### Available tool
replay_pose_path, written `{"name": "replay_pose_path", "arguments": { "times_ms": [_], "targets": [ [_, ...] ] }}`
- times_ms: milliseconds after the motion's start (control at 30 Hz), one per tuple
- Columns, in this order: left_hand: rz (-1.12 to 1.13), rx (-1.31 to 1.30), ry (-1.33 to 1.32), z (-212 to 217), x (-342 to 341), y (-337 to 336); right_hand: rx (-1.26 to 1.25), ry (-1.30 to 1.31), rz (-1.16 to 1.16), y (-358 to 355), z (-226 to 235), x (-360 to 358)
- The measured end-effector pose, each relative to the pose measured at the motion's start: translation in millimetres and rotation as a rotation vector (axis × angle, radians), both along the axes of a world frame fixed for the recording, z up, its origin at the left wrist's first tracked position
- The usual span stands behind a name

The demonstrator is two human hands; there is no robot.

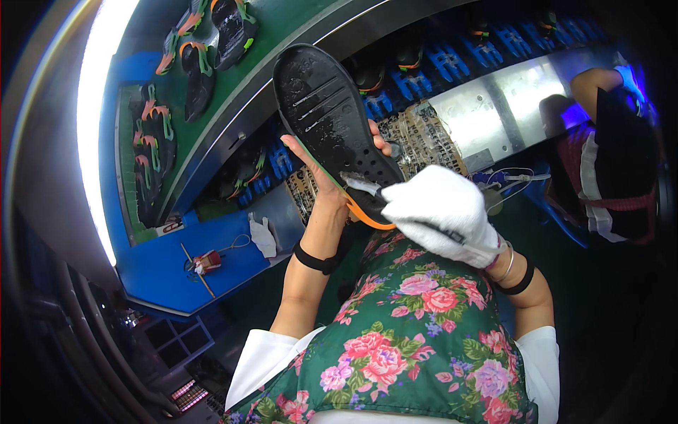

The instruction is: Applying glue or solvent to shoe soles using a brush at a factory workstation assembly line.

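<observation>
My bare left hand (326,185) is wrapped round a black shoe sole (321,102) with an orange and green edge, its thumb on the near side and its fingertips showing at the far side. The sole is tilted up toward me; its face has cross grooves, small round holes and a wet shine. In a white knit glove, my right hand (445,215) grips a small brush (361,184). The brush's pale bristles touch the sole near its orange end. Most of the brush handle is hidden inside the glove.
Several black and orange shoe parts (198,78) lie on a green belt (279,21) at the left. Blue holders (448,63) line a conveyor beyond. A blue table (159,272) carries a small container with a stick (205,265). Another person (614,148) works at the right.
</observation>
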State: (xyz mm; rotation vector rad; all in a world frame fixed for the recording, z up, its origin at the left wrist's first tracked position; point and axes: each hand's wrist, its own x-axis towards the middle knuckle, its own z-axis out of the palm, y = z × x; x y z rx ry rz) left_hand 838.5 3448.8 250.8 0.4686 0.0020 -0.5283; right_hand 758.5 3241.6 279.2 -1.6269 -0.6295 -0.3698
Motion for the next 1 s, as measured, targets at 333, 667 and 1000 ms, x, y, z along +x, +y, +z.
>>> {"name": "replay_pose_path", "arguments": {
  "times_ms": [333, 667, 1000],
  "targets": [
    [-0.039, 0.012, -0.096, -3, 9, 3, 0.029, 0.051, 0.001, -3, -5, -7],
    [-0.069, 0.079, -0.246, 2, 14, 6, 0.017, 0.001, 0.009, -3, -3, -11],
    [-0.119, -0.014, -0.306, 4, 22, 1, 0.127, 0.125, 0.033, -7, -8, -12]
  ]
}}
